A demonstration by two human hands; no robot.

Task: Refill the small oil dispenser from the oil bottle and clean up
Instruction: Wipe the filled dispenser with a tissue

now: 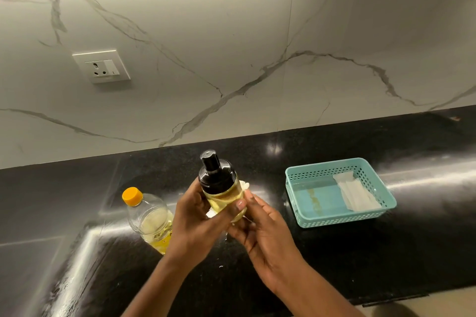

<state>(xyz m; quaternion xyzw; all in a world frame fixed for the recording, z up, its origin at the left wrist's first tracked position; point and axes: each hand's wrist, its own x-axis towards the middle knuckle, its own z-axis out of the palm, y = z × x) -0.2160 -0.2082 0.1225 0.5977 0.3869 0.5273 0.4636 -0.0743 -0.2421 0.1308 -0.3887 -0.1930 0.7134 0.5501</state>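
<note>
The small oil dispenser (217, 183) has a black pump top and a clear body full of yellow oil, and I hold it above the black counter, tilted a little to the left. My left hand (198, 224) grips its body from the left. My right hand (260, 226) presses a white tissue (244, 185) against its right and lower side; most of the tissue is hidden behind the fingers. The oil bottle (150, 219), clear plastic with an orange cap on, stands on the counter just left of my left hand, holding some oil at the bottom.
A teal perforated basket (337, 221) sits on the counter to the right, with a folded white tissue (354, 194) and a yellowish streak inside. A wall socket (101, 66) is on the marble backsplash. The counter's front edge runs at lower right.
</note>
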